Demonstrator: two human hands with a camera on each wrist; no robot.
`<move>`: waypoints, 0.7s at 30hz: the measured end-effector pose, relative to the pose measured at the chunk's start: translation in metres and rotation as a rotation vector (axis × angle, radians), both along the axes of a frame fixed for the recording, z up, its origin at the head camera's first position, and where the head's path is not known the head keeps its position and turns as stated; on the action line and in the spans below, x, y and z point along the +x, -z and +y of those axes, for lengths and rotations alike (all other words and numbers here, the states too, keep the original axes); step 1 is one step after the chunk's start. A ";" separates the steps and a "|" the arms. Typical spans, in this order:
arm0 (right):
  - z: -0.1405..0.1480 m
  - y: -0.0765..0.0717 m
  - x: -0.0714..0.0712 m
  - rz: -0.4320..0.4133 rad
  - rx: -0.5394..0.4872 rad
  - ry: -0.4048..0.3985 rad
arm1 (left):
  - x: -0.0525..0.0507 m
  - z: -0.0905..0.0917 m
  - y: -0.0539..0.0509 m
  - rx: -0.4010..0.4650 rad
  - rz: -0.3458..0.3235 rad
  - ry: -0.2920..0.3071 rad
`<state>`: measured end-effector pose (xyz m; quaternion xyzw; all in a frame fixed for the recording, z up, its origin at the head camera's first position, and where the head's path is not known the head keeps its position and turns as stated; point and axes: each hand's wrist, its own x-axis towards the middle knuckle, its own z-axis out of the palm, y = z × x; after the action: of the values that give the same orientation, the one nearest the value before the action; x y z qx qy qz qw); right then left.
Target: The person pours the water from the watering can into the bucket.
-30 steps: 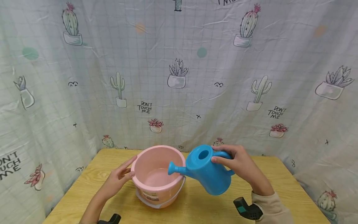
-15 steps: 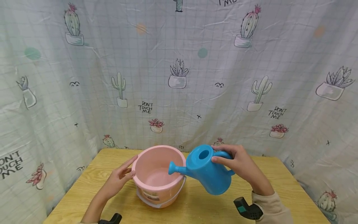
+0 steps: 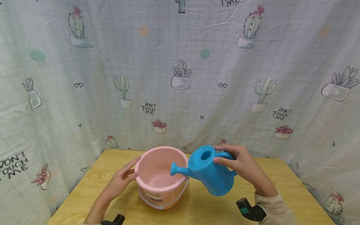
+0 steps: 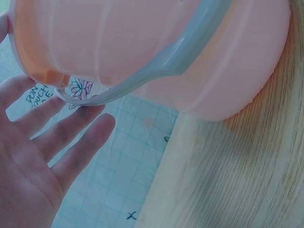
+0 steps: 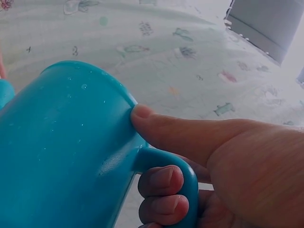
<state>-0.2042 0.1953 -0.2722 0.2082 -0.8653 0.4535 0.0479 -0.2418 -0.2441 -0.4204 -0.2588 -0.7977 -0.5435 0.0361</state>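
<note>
A pink bucket [image 3: 160, 187] stands on the wooden table, its pale bail handle hanging down over the front. My left hand [image 3: 118, 184] touches the bucket's left rim; in the left wrist view its fingers [image 4: 85, 142] are spread and mostly straight against the side and bail handle. With my right hand [image 3: 239, 162] I hold a blue watering can [image 3: 215, 178] by its handle, thumb [image 5: 161, 126] pressed on the top edge. The can tilts left, its spout [image 3: 175, 169] over the bucket's opening. Droplets dot the can in the right wrist view. A faint glint shows below the spout.
The light wooden table [image 3: 225, 209] carries the bucket. Behind and at both sides hangs a pale curtain [image 3: 180, 103] printed with cacti. A black device [image 3: 250, 211] is strapped at my right wrist, another [image 3: 113, 220] at my left.
The head view has shifted slightly, so the scene sits a little further right. Both hands, the bucket and the tilted watering can keep nearly the same places relative to each other.
</note>
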 end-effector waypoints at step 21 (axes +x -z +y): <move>0.002 0.001 -0.002 0.001 -0.006 -0.004 | 0.001 0.003 0.000 0.014 -0.058 -0.039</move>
<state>-0.2066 0.1971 -0.2731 0.2102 -0.8634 0.4561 0.0478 -0.2404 -0.2413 -0.4201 -0.2269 -0.7996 -0.5554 0.0254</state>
